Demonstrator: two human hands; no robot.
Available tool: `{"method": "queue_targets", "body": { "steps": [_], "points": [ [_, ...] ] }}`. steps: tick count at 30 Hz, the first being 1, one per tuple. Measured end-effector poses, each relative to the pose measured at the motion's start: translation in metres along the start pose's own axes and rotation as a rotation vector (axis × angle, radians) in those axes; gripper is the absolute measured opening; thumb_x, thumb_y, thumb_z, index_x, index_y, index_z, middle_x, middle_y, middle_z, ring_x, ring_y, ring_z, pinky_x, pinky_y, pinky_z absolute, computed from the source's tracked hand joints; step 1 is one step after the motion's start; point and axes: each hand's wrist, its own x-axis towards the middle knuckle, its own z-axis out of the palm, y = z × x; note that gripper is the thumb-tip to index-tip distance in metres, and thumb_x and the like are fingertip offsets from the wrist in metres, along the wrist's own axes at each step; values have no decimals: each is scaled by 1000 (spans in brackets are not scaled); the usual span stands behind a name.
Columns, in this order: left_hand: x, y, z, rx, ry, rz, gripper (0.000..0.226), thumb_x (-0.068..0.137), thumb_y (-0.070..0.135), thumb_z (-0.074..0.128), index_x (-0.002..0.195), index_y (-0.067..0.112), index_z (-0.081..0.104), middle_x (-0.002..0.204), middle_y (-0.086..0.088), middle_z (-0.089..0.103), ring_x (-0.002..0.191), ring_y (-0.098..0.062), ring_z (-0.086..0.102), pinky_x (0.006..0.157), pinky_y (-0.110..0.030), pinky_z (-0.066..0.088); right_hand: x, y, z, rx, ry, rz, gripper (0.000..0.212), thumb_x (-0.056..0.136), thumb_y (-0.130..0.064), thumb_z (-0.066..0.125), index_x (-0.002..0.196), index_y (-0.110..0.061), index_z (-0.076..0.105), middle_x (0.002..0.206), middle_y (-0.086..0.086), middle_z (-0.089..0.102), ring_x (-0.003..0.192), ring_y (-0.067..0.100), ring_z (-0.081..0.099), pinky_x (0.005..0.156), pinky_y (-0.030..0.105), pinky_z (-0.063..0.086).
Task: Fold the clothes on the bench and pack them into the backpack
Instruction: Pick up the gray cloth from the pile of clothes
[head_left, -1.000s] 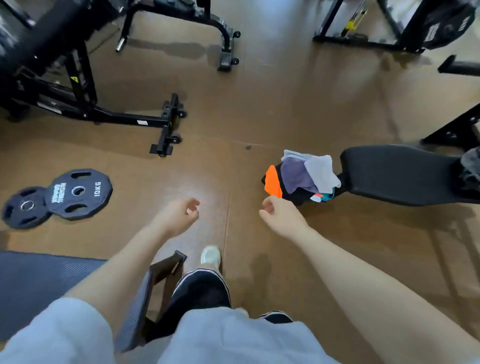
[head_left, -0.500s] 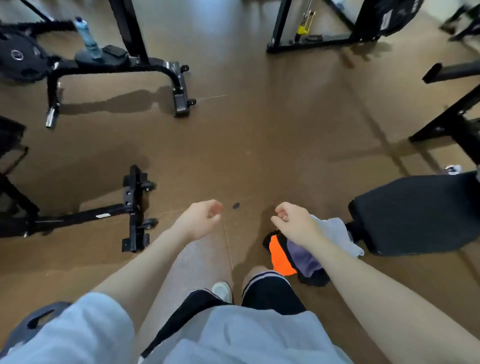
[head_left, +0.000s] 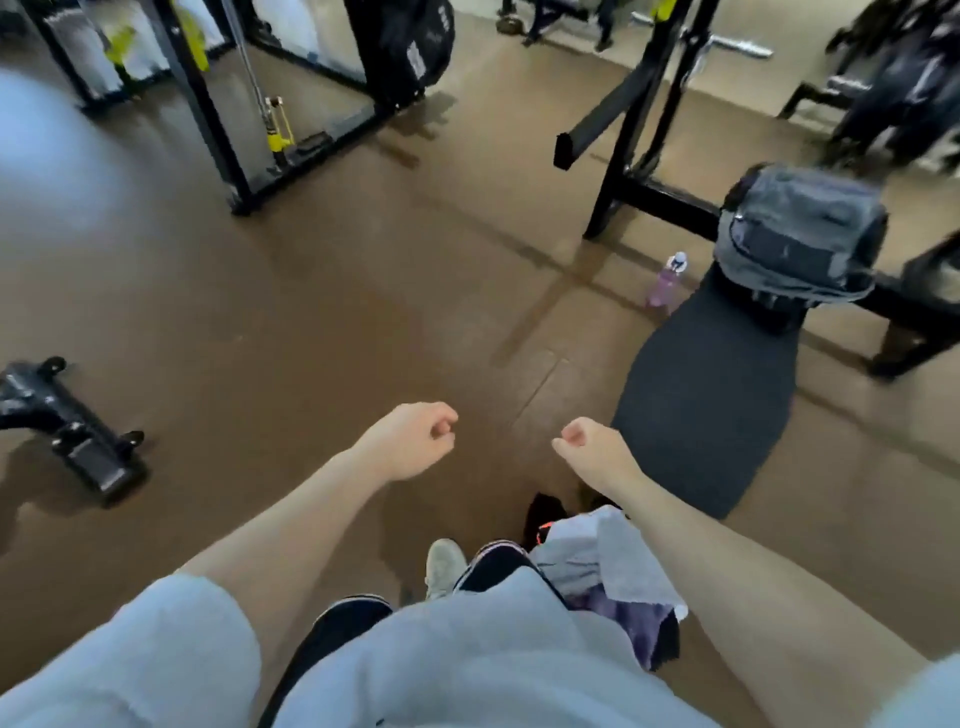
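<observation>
A black padded bench (head_left: 711, 395) runs away from me on the right. A grey backpack (head_left: 800, 244) sits on its far end. A heap of clothes (head_left: 608, 566), grey, purple, black and orange, lies on the near end, partly hidden by my right forearm and my shirt. My left hand (head_left: 410, 441) and my right hand (head_left: 592, 452) hang in front of me over the brown floor, fingers loosely curled, holding nothing. Both are apart from the clothes and the bench.
A pink water bottle (head_left: 667, 280) stands on the floor left of the bench. Black rack uprights (head_left: 628, 140) rise behind it. A cable machine frame (head_left: 223, 124) stands at far left, a black machine foot (head_left: 78, 441) at left. My shoe (head_left: 444, 564) is below.
The view has swung up and right as I stepped closer. The backpack and water bottle came into sight, the clothes heap slid down beside my right forearm. Both hands stay loosely curled and empty.
</observation>
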Motion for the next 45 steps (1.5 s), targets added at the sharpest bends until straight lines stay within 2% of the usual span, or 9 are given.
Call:
{"method": "queue_targets", "body": {
  "steps": [8,13,18,22,28,33,38,42,45],
  "points": [
    [155,64,-43,156,-275,363,32,94,28,45,125,21,53,117,0,60,86,-14,56,80,-25,45,26,2,-29,243,228,306,28,92,-30,53,115,-14,54,105,1,62,94,18,58,85,31,49],
    [233,125,-22,376,-523,618,35,95,28,42,129,23,49,126,0,56,107,-15,56,90,-27,45,31,22,-19,465,440,593,22,89,-24,56,106,-9,56,96,3,62,92,20,55,82,29,42],
    [284,179,8,590,-743,850,35,94,29,42,128,23,50,128,1,56,111,-17,55,94,-30,45,36,24,10,685,625,882,14,86,-19,56,84,-6,54,80,2,54,81,21,51,71,29,35],
    [300,212,47,733,-876,1021,35,95,29,42,129,22,48,127,1,56,110,-15,54,92,-27,45,44,31,29,823,766,1060,23,89,-21,55,102,-3,59,99,11,64,93,28,58,76,31,42],
    [290,237,131,812,-1044,1097,34,95,27,44,128,21,50,122,0,58,103,-16,57,89,-30,49,48,72,66,1008,824,1224,29,90,-27,55,114,-10,56,114,7,63,103,25,58,79,26,41],
    [299,233,238,817,-1071,1081,34,93,26,45,127,25,50,118,3,59,98,-14,58,87,-35,51,61,154,110,999,807,1301,29,91,-25,52,115,-8,56,113,7,64,103,24,58,77,26,39],
    [315,215,346,689,-1058,1083,36,93,20,47,129,20,50,117,5,59,98,-10,55,83,-24,45,88,251,163,979,823,1360,31,92,-24,50,119,-8,54,117,6,60,103,23,58,78,28,43],
    [334,204,405,654,-1061,1037,34,92,20,48,126,21,51,110,8,57,92,-8,55,77,-21,42,109,304,194,910,899,1442,38,90,-24,52,125,-9,48,125,9,49,113,29,49,86,43,47],
    [341,199,425,671,-1071,1040,34,93,22,48,127,23,51,108,12,55,94,-7,55,76,-21,43,122,326,208,975,955,1511,43,87,-25,54,127,-9,47,125,12,52,114,32,49,91,47,45]
  ]
}}
